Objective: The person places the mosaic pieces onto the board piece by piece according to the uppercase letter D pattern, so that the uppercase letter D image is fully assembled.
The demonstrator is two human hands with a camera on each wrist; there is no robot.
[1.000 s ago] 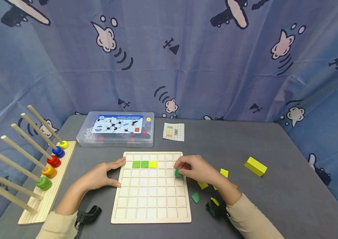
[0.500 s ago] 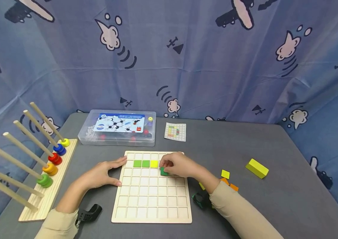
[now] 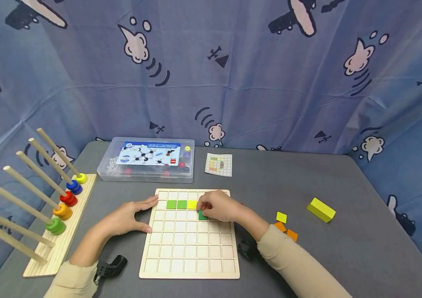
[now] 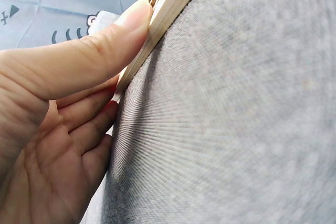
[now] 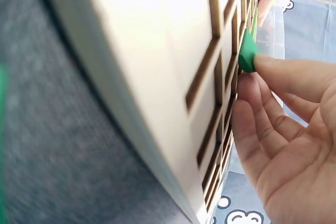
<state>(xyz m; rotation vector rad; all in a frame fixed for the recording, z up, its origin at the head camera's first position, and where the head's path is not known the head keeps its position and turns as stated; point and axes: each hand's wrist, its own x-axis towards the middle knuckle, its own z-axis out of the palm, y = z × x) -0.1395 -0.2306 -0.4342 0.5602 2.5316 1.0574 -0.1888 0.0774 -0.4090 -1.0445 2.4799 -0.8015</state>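
Note:
A wooden grid board point(image 3: 190, 265) lies flat on the table. Two light green square tiles point(image 3: 177, 204) and a yellow tile point(image 3: 192, 205) sit in its second row. My right hand point(image 3: 220, 206) pinches a dark green tile point(image 3: 203, 215) between thumb and fingers, at the cells just below and right of the yellow tile. In the right wrist view, the dark green tile point(image 5: 248, 52) stands tilted against the grid, partly hidden by the thumb. My left hand point(image 3: 126, 217) rests against the board's left edge, thumb and fingers spread; its thumb point(image 4: 134, 19) touches the wooden side.
Loose yellow point(image 3: 281, 217) and orange tiles point(image 3: 291, 235) lie right of the board, partly behind my right forearm. Farther right is a yellow block point(image 3: 321, 210). Behind the board are a clear plastic case point(image 3: 147, 174) and a pattern card point(image 3: 218, 164). A peg stand point(image 3: 80, 203) occupies the left.
My right hand has carried the dark green tile left, from the board's right edge to just below the yellow tile, shifting only slightly in the last half second. The left hand stays put.

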